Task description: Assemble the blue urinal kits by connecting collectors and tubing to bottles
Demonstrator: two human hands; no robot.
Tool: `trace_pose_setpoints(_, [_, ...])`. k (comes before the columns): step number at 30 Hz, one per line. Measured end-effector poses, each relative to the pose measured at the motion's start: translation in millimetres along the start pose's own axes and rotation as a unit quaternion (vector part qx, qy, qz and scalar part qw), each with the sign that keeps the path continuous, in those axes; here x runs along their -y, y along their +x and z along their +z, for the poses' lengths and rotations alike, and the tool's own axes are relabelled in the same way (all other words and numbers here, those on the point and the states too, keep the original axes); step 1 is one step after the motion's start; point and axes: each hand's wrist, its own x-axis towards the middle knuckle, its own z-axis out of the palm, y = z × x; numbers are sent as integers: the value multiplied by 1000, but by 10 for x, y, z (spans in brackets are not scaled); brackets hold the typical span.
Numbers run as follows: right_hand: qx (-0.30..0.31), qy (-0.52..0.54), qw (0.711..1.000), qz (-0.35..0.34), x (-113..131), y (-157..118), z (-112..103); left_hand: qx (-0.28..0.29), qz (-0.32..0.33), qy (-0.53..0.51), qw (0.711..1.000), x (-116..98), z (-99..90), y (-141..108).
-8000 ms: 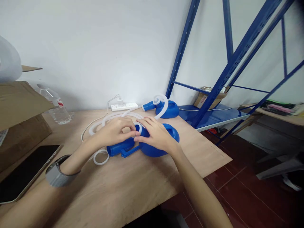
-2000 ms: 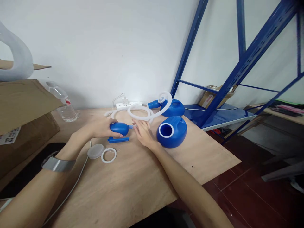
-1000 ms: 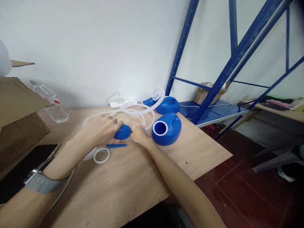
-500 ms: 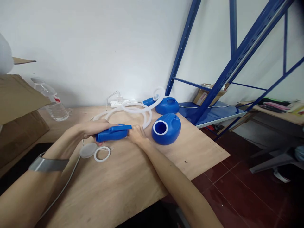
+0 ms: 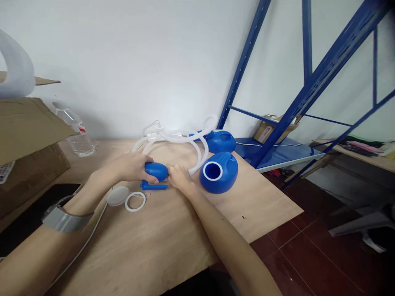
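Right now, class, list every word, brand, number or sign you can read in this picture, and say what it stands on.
None can be read for certain.
Water bottle: red-and-white label, too blurred.
Large carton: white label, partly cut off, too small.
Shelf box: pale label, too small.
Tabletop: marks near the right edge, too faint.

Your smooth blue plastic jug (image 5: 230,177) has a soft sheen, its mouth edged by a matt white plastic rim (image 5: 205,172). Left of the jug, the blue piece (image 5: 156,171) in your left hand (image 5: 131,168) looks like smooth, faintly glossy plastic. Behind the jug, you have translucent plastic hose (image 5: 182,139); beneath it, matt wooden tabletop (image 5: 148,242); far left, dull cardboard box (image 5: 31,127); right, glossy painted metal shelf (image 5: 286,153).
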Motion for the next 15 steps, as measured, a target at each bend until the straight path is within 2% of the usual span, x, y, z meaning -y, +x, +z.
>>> trace_pose_setpoints(2, [-3, 18, 1000, -4, 4, 32, 0, -22, 13, 79, 997, -38, -30, -33])
trace_pose_setpoints(4, [-3, 38, 999, -18, -5, 76, -9, -54, 52, 141, 987, -42, -40, -56])
trace_pose_setpoints(8, [7, 75, 995, -61, -55, 181, -41, -99, 108, 211, 966, -20, -37, -81])
trace_pose_setpoints(10, [12, 83, 994, -77, -72, 225, -49, -86, 89, 210, 970, -31, -41, -84])
trace_pose_setpoints(12, [14, 82, 993, -85, -68, 255, -42, -64, 41, 189, 979, -48, -54, -75])
trace_pose_setpoints(15, [8, 67, 994, -84, -43, 270, -3, -28, -26, 110, 993, 13, -78, -47])
